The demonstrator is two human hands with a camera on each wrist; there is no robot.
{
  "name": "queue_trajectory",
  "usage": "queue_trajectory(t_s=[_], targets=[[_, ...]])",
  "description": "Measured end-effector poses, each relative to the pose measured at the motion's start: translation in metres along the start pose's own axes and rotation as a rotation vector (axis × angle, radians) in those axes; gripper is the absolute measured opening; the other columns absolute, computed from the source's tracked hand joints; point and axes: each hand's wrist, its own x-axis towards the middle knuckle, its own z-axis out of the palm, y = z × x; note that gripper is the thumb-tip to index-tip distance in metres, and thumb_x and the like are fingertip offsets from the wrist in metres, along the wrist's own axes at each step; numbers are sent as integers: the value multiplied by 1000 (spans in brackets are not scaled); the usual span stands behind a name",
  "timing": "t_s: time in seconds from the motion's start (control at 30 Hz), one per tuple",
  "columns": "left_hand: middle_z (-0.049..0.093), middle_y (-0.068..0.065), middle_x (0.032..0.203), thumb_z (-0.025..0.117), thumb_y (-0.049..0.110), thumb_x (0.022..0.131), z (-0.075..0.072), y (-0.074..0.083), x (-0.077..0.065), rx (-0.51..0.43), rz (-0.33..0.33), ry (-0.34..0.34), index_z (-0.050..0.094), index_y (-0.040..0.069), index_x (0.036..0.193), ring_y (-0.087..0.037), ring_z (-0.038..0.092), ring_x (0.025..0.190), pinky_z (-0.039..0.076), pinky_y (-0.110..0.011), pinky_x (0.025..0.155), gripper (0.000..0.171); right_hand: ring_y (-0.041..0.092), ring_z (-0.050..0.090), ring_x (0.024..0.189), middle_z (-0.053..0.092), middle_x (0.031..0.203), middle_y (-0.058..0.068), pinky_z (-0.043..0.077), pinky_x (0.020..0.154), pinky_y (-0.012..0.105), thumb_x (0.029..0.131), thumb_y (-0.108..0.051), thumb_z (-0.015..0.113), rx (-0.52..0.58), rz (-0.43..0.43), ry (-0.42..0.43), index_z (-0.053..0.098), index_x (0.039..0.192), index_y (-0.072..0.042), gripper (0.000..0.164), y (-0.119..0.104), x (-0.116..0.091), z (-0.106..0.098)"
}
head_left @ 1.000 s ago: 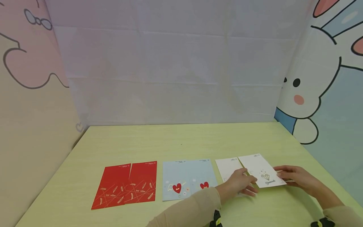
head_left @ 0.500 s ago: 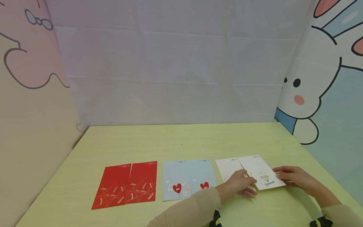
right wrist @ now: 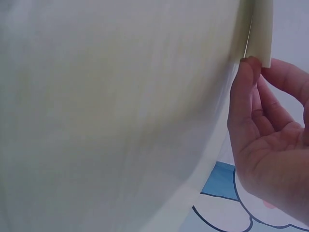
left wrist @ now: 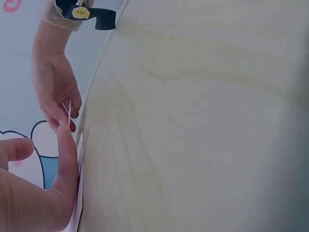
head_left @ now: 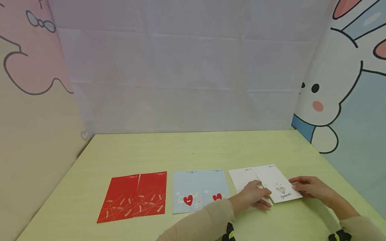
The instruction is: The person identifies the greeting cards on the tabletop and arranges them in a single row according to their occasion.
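Note:
On the right of the table two white greeting cards lie side by side. My left hand [head_left: 251, 195] rests over the lower part of the left white card [head_left: 242, 177], hiding much of it; its extended finger [left wrist: 67, 159] touches the card in the left wrist view. My right hand [head_left: 313, 190] pinches the right edge of the other white card [head_left: 269, 177], which bears a gold diamond print and is slightly raised at that edge. Thumb and fingers grip this card [right wrist: 262, 36] in the right wrist view.
Two overlapping red cards [head_left: 123, 192] with gold feather prints lie at the left of the pale wooden table [head_left: 193, 144]. Light blue cards [head_left: 187, 184] with red hearts lie mid-table, partly behind the left sleeve [head_left: 199, 221]. A white cloth backdrop [head_left: 187, 67] stands behind.
The right white card has shifted slightly left and its near edge slightly down, closer against the left card. My right hand has moved a little left with it; my left hand has barely moved.

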Motion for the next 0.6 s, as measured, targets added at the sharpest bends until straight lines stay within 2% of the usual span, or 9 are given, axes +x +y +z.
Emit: queue_trajectory(t_s=[0.23,0.6], targets=[[59,-9,72,59,8,82,-5,-2,2,27,12,-31,39,1,127,-34,62,66,51,-33,49,49,15,55,75,55,103,19,49,64,31,86,-14,55,-41,10,18,46,113,17,42,-1,2,1],[59,-9,72,60,8,82,-5,-3,4,32,16,-24,43,1,123,-32,62,62,50,-31,46,46,16,55,75,60,91,10,49,63,31,87,-17,54,-68,51,50,48,111,16,42,-4,1,2]])
